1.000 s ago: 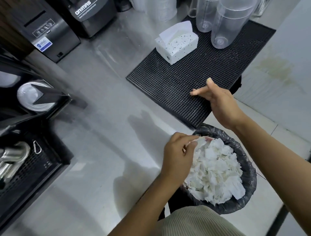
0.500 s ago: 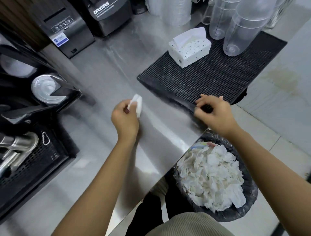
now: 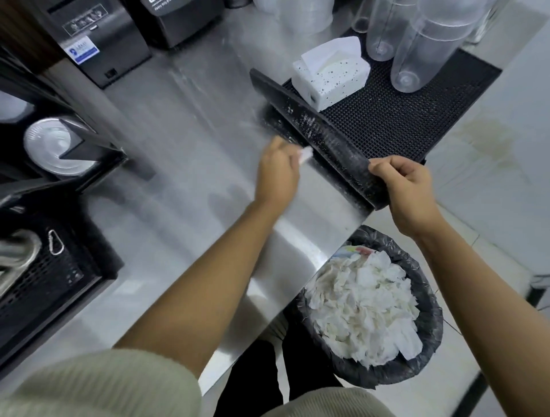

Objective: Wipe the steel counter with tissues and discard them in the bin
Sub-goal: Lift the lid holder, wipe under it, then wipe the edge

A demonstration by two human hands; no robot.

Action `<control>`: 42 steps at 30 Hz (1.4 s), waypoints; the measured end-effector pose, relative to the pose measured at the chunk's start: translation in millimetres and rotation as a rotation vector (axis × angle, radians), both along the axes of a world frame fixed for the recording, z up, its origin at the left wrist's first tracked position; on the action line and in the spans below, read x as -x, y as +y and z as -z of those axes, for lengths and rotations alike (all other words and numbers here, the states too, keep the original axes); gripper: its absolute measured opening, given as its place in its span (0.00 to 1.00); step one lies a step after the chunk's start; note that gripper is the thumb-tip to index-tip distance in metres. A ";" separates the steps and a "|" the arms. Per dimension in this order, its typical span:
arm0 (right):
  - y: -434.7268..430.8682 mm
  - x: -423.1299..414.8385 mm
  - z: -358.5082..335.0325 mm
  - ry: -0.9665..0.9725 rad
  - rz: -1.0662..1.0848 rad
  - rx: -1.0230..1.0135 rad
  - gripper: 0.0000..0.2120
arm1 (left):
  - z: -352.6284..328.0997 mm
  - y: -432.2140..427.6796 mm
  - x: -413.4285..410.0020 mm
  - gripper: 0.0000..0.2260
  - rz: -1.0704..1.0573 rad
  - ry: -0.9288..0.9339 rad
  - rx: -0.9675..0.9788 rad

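Counter (image 3: 184, 166): R hand (image 3: 410, 190) grips raised mat (image 3: 401, 125) edge, L hand (image 3: 276, 175) pinches tissue (image 3: 306, 154).

Almost nothing I can read here. Black dispenser (image 3: 98, 44) at top left: a blue-and-white sticker (image 3: 82, 51) with a round logo and small print lines, too blurred to make out. Above it is a grey strip of pictograms (image 3: 81, 24), icons only, no legible words. Second dark machine (image 3: 181, 20) beside it: white lettering (image 3: 159, 3) at the frame's top edge, cut off, with only letter bottoms and a tiny unreadable tagline showing. No numbers legible anywhere.
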State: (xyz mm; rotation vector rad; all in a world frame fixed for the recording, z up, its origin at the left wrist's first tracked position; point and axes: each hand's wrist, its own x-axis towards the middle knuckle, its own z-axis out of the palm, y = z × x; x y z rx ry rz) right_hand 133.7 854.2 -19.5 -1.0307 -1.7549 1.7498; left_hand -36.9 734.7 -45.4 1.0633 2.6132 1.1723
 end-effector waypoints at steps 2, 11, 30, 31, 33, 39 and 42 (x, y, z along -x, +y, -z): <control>-0.1 0.6 -0.5 0.006 -0.002 0.010 0.06 | 0.2 -6.4 -39.9 0.09 0.138 0.041 -0.020; -6.1 -0.4 -6.3 -0.020 -0.085 -0.103 0.12 | -30.9 -49.1 -111.3 0.08 0.254 -0.271 -0.116; -64.1 192.4 23.3 -0.407 -0.361 -0.916 0.15 | -38.7 -68.6 155.3 0.04 -0.610 -0.320 -0.275; -66.0 191.2 24.7 -0.425 -0.353 -0.945 0.15 | -40.2 -62.8 168.2 0.06 -0.606 -0.255 -0.243; -66.4 190.3 26.2 -0.418 -0.337 -0.947 0.15 | -43.7 -48.0 190.8 0.12 -0.559 -0.091 -0.157; -66.4 191.9 25.0 -0.412 -0.327 -0.932 0.15 | -15.5 -21.2 220.3 0.17 -0.189 0.107 0.147; -66.5 191.7 25.3 -0.410 -0.323 -0.932 0.15 | -4.5 -29.3 210.5 0.18 -0.183 0.145 0.174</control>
